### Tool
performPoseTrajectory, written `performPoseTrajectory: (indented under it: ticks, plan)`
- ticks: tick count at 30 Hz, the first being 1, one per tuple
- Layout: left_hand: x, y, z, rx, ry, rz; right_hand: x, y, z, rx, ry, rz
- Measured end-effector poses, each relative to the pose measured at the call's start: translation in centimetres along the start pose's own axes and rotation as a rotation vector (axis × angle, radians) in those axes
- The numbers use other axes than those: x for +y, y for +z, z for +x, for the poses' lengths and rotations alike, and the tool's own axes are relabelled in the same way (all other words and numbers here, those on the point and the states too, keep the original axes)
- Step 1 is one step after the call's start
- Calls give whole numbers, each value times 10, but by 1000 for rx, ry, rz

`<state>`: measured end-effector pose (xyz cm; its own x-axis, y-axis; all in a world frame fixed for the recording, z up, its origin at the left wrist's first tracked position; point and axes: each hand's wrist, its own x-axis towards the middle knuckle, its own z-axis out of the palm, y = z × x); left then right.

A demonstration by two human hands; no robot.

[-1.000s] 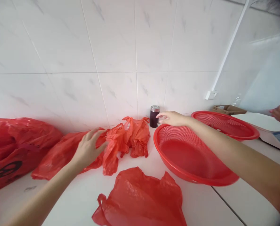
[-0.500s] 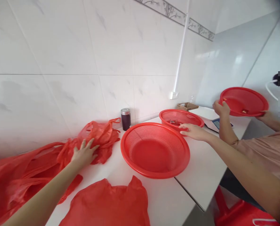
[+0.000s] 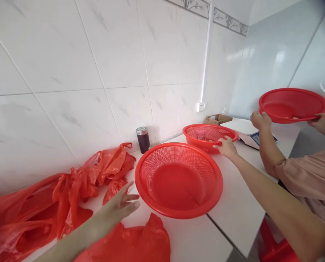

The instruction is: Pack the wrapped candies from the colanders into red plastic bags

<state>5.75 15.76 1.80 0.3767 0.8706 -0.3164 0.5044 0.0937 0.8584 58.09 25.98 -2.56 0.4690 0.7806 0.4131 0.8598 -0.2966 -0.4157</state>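
Observation:
My left hand (image 3: 120, 205) hovers above the white counter (image 3: 233, 203) with fingers stretched out, holding nothing, between the crumpled red plastic bags (image 3: 77, 185) and a large red mesh basket (image 3: 178, 179). A flat red bag (image 3: 135, 243) lies just below that hand. My right hand (image 3: 225, 146) reaches across to the second, farther red basket (image 3: 209, 135) and grips its near rim. Some small dark items lie inside that basket.
A dark jar with a silver lid (image 3: 142, 139) stands against the tiled wall. A person on the right holds up a third red basket (image 3: 293, 104) in both hands over a white scale (image 3: 246, 131). A cardboard box (image 3: 218, 118) sits in the corner.
My left hand has come off the crumpled bags and moved toward the near basket. My right hand has moved from the counter onto the far basket's rim. The other person raised their basket.

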Motion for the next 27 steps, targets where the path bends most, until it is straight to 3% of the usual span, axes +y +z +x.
performPoseTrajectory:
  ticks: [4, 8, 13, 17, 20, 22, 27]
  plan:
    - [13, 25, 9, -44, -43, -329, -8, -23, 1, 81, -77, 20]
    - [33, 51, 41, -107, 27, -470, -27, -67, -15, 283, -200, 98]
    - [60, 81, 82, -235, 212, -232, -70, -121, -47, 345, -291, 177]
    - [63, 73, 78, -161, 182, -74, -101, -147, -82, 307, -403, 254]
    - [45, 45, 45, -94, 177, 97, -117, -152, -119, 235, -473, 330]
    - [21, 22, 14, -2, 219, 327, -126, -150, -147, 165, -507, 384]
    - [-82, -18, -69, 291, 309, 847, -141, -130, -213, -119, -574, 630]
